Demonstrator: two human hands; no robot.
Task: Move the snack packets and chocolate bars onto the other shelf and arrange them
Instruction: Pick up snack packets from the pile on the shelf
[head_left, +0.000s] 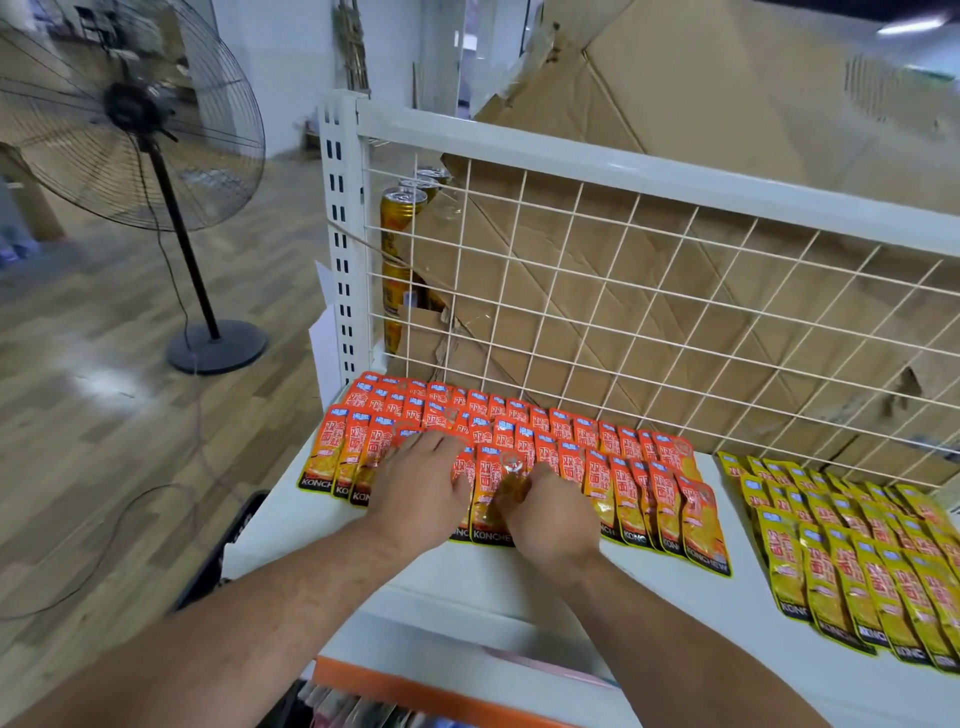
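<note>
Several orange snack packets lie in overlapping rows on the white shelf. Several yellow snack packets lie in rows at the right of the same shelf. My left hand lies flat on the orange packets in the front row, fingers spread and straight. My right hand is just to its right, with its fingers curled round one orange packet in the front row. Part of that row is hidden under both hands.
A white wire grid backs the shelf, with flattened cardboard and gold cans behind it. A standing fan is on the wooden floor at the left. A lower orange-edged shelf shows below.
</note>
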